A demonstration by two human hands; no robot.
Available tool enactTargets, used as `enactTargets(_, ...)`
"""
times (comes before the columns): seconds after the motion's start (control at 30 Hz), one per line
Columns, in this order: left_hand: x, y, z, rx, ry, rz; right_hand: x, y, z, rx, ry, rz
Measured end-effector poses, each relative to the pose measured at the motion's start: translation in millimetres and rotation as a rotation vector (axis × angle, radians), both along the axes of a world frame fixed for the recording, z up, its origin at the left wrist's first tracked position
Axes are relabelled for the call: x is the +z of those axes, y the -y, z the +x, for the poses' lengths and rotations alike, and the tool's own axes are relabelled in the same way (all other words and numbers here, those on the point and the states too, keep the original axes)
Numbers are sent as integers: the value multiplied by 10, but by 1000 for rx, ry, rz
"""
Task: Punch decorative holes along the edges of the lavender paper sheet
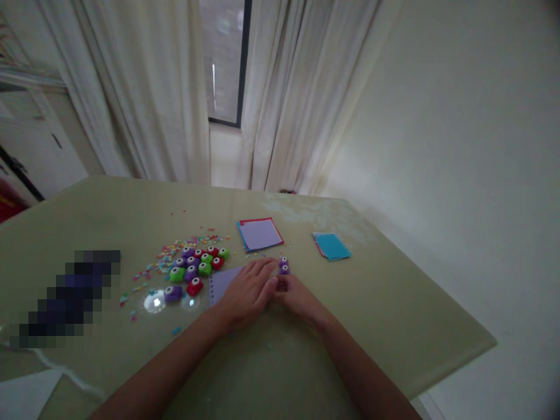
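A sheet of lilac paper (220, 284) with a row of holes down its left edge lies on the table. My left hand (250, 289) rests flat across it, fingers extended, covering most of the sheet. Small purple one-eyed hole punches (284, 265) stand in a line at the sheet's right side, just beyond my fingers. My right hand (300, 298) is closed beside them, its thumb and fingers pinched around a small hole punch, mostly hidden. The two hands nearly touch.
Left of the sheet sit several purple, green and red one-eyed punches (191, 262) among coloured paper bits (166, 254). Farther back are a stack of lilac, red and blue sheets (261, 234) and a blue-topped stack (332, 246). A wall (459, 175) borders the right side.
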State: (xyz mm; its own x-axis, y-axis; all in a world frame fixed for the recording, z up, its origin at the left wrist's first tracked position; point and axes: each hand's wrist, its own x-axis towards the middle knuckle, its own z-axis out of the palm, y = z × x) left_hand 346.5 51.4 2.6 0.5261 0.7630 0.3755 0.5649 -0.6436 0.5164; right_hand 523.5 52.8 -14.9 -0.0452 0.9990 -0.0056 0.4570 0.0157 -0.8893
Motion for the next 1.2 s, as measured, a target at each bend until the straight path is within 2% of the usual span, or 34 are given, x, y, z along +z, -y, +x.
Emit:
enactTargets(0.07,-112,90,-296,86,-55,-15,21,38,159,15,-3,-27)
enactTargets(0.17,-296,265,-640,127,-131,-20,23,73,204,-126,-15,50)
enactTargets(0.23,-389,377,-755,141,-202,28,17,95,173,-188,-19,107)
enactTargets(0.3,-433,453,-787,160,-255,72,18,115,148,-192,-8,158)
enactTargets(0.4,-410,492,-768,168,-277,71,34,122,147,-171,55,224)
enactTargets(0.57,-249,516,-769,110,-232,10,68,106,108,-251,148,339)
enactTargets(0.63,-176,540,-768,77,-226,-22,104,121,27,-165,186,372)
enactTargets(0.77,-86,570,-742,17,-199,-44,250,78,-292,175,359,415)
enactTargets(0.93,-128,546,-739,-38,-184,-50,348,-312,-842,506,482,556)
enactTargets(1.0,-163,536,-750,-47,-183,-67,320,-480,-985,573,582,602)
enactTargets(1.07,-192,533,-763,-38,-185,-82,284,-566,-1010,610,663,624)
enactTargets(1.13,-217,536,-779,-26,-199,-93,265,-534,-902,600,730,633)
enactTargets(1.2,-242,536,-798,-10,-219,-92,257,-394,-684,548,796,633)
